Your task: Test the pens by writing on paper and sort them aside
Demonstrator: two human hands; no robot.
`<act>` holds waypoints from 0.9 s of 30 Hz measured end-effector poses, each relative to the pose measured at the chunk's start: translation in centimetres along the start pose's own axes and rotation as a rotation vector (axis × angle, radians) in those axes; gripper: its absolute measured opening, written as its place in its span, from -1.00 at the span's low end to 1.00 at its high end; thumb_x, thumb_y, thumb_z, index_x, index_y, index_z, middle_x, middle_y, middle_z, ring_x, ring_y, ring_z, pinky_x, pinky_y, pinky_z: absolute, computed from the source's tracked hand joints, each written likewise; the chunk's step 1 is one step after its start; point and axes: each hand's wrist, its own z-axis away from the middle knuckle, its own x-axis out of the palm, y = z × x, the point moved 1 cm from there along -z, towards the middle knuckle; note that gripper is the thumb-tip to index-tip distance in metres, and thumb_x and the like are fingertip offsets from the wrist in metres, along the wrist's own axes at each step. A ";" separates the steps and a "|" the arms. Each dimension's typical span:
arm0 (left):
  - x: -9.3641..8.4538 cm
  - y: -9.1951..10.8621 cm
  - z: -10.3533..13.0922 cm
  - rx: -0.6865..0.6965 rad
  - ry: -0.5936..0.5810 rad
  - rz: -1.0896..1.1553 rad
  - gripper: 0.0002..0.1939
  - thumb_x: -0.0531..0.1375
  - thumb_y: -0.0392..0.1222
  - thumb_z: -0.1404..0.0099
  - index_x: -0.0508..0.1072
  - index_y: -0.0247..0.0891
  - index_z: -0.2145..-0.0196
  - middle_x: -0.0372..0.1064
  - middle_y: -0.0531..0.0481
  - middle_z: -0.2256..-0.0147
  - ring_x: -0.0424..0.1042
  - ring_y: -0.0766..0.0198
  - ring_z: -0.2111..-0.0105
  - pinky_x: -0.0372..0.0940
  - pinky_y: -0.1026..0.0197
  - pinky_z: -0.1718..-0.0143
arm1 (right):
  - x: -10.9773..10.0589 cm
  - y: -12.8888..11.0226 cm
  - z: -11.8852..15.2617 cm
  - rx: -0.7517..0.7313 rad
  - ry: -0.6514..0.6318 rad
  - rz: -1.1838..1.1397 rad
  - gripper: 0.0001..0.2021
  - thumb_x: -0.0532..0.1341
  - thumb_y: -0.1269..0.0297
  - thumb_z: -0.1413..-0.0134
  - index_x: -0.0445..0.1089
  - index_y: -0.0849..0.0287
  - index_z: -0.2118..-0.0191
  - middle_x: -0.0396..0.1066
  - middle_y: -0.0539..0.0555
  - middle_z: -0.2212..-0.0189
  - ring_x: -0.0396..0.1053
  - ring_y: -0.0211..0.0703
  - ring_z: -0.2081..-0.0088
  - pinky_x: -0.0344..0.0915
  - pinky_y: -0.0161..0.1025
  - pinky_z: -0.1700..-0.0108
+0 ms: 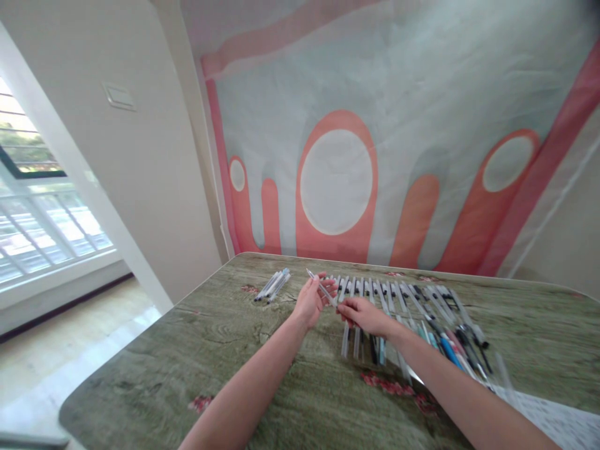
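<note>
Below three white circles (pixel 337 181), one pen (pixel 323 289) slants over one tabletop (pixel 220 334), its lower end pinched by fingers of one right hand (pixel 364 314); whether one left hand (pixel 311 302) clamps it, I can't tell.

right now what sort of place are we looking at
Probably a room in a home: there's a wall switch, a window and a wood-patterned table with many pens on it.
</note>
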 end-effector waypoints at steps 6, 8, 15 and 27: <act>-0.2 -1.0 0.2 -0.005 -0.089 -0.096 -0.71 0.19 -0.20 -0.09 0.30 -0.34 0.22 0.38 -0.16 0.27 0.39 0.21 0.24 0.22 0.14 0.16 | -0.8 -0.1 0.1 0.057 0.057 -0.008 -0.68 0.06 0.05 0.02 0.30 0.23 0.47 0.24 -0.08 0.69 0.11 -0.38 0.68 0.04 -0.42 0.61; -0.3 -1.2 0.2 0.017 -0.072 -0.100 -0.71 0.19 -0.17 -0.09 0.30 -0.33 0.23 0.38 -0.15 0.27 0.38 0.20 0.23 0.22 0.13 0.16 | -0.9 0.0 0.0 0.028 0.069 0.010 -0.68 0.06 0.05 0.03 0.33 0.25 0.46 0.29 -0.05 0.66 0.14 -0.37 0.66 0.06 -0.41 0.60; -0.5 -1.4 0.1 0.065 -0.043 -0.082 -0.69 0.18 -0.15 -0.10 0.28 -0.33 0.20 0.38 -0.16 0.24 0.38 0.20 0.21 0.22 0.14 0.15 | -1.0 0.7 -0.5 -0.078 0.165 0.110 -0.68 0.06 0.09 0.02 0.37 0.27 0.45 0.35 0.00 0.63 0.26 -0.30 0.60 0.15 -0.38 0.53; -0.9 -1.4 0.0 0.067 0.040 -0.001 -0.74 0.22 -0.18 -0.06 0.27 -0.33 0.32 0.40 -0.11 0.28 0.39 0.25 0.23 0.25 0.18 0.15 | -1.0 0.6 -0.4 -0.058 0.193 0.066 -0.63 0.01 0.01 -0.01 0.34 0.25 0.38 0.36 0.00 0.58 0.27 -0.31 0.59 0.18 -0.39 0.56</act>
